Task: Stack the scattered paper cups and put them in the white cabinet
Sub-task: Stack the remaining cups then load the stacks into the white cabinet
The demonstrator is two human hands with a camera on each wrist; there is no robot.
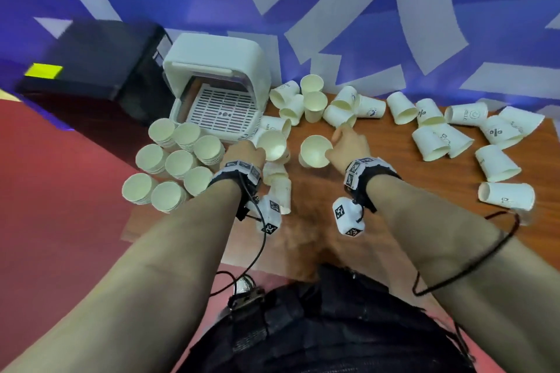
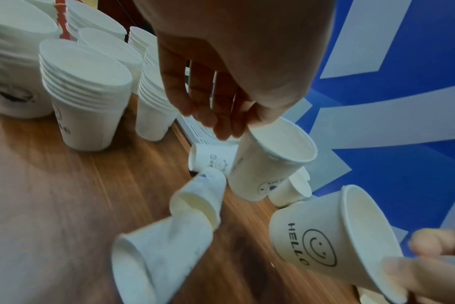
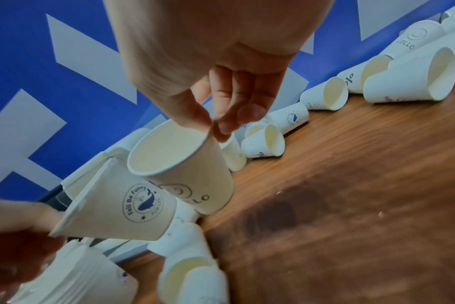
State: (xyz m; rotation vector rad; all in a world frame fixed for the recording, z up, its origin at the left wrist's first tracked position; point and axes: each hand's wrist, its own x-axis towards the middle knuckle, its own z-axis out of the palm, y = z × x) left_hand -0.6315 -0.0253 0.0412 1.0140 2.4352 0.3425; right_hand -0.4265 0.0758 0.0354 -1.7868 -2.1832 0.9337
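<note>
A white paper cup printed with a blue whale badge (image 1: 272, 145) is held above the wooden tabletop (image 1: 394, 185) by the left hand (image 1: 244, 151), pinched at the rim between thumb and fingertips, mouth turned up. A second white paper cup printed with a smiley face and "HELLO" (image 1: 315, 151) is held the same way by the right hand (image 1: 348, 147), thumb inside the rim and fingers outside. The two cups are kept near each other at about the same height, not nested; in the right wrist view the whale cup sits just beside and partly in front of the smiley cup.

The white plastic cabinet with a raised lid and slotted tray (image 1: 218, 91) is seen at the back left of the table, open; no cups are visible inside it. Upright stacks of white paper cups (image 1: 175, 169) are grouped in front of and to the left of it, at the table's left edge.

Loose white paper cups lying on their sides (image 1: 454, 136) are scattered along the blue-and-white patterned wall (image 1: 394, 9), from just beside the cabinet to the far right. Two more tipped cups (image 2: 174, 224) are noted below the left hand, one mouth pushed against the other.

A black box with a yellow label (image 1: 91, 60) is seen left of the cabinet.
</note>
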